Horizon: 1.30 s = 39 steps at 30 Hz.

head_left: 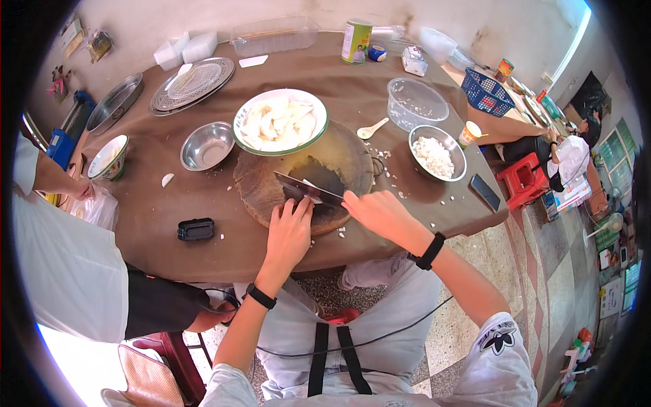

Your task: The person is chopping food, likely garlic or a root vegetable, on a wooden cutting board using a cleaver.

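Observation:
My right hand [376, 212] is wrapped around the handle of a cleaver [295, 183] with a dark, wide blade. The blade stands on edge over a round wooden chopping board [256, 182]. Left of the blade, my left hand [290, 220] has its fingers bent and pressed down on a small white piece, mostly hidden by the fingers and blade. A white bowl with a green rim [281, 154] rests on the far part of the board, heaped with white slices [279, 122]. To the right, a steel bowl [459, 178] holds white diced bits [432, 156].
An empty steel bowl [205, 146], a white spoon [373, 129], a clear plastic tub [417, 102] and a black tray [196, 229] surround the board. A phone [485, 192] lies near the right edge. Another person's hand [85, 190] is at the left, by a patterned bowl [108, 159].

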Each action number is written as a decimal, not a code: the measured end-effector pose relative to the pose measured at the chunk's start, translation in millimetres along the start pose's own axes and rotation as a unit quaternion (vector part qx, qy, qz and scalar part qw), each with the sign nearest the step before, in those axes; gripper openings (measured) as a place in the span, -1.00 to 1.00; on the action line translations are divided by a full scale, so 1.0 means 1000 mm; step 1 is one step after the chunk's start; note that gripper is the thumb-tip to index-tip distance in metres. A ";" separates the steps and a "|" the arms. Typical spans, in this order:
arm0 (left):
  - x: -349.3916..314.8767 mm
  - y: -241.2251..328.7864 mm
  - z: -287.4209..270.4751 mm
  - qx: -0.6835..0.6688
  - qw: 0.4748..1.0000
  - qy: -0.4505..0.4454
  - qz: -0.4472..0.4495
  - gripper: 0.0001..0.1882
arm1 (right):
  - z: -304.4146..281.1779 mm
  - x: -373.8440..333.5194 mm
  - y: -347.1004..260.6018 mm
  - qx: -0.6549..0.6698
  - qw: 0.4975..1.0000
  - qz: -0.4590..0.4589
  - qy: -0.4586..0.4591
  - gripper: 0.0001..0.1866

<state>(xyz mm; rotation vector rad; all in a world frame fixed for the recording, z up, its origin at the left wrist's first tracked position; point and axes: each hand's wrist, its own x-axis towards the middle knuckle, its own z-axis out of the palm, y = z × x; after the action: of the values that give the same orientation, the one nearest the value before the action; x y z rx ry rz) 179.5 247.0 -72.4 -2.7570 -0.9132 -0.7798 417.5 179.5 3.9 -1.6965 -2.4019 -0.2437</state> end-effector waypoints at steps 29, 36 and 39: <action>0.117 -0.058 -0.042 -0.257 0.918 -0.301 -0.002 -0.61 | 0.014 -0.032 -0.006 -0.151 0.978 -0.060 0.129 -0.73; 0.128 -0.062 -0.020 -0.181 0.935 -0.303 0.012 -0.72 | -0.009 -0.069 -0.012 -0.116 0.987 -0.013 0.108 -0.73; 0.123 -0.074 -0.010 -0.218 0.933 -0.283 0.052 -0.71 | -0.026 -0.105 -0.023 -0.065 0.992 0.032 0.101 -0.73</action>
<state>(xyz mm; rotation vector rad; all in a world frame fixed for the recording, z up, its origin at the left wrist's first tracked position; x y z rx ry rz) 215.6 368.1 -3.1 -3.4848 -0.7204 -0.1646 432.0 69.8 2.0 -1.7084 -2.2245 -0.5463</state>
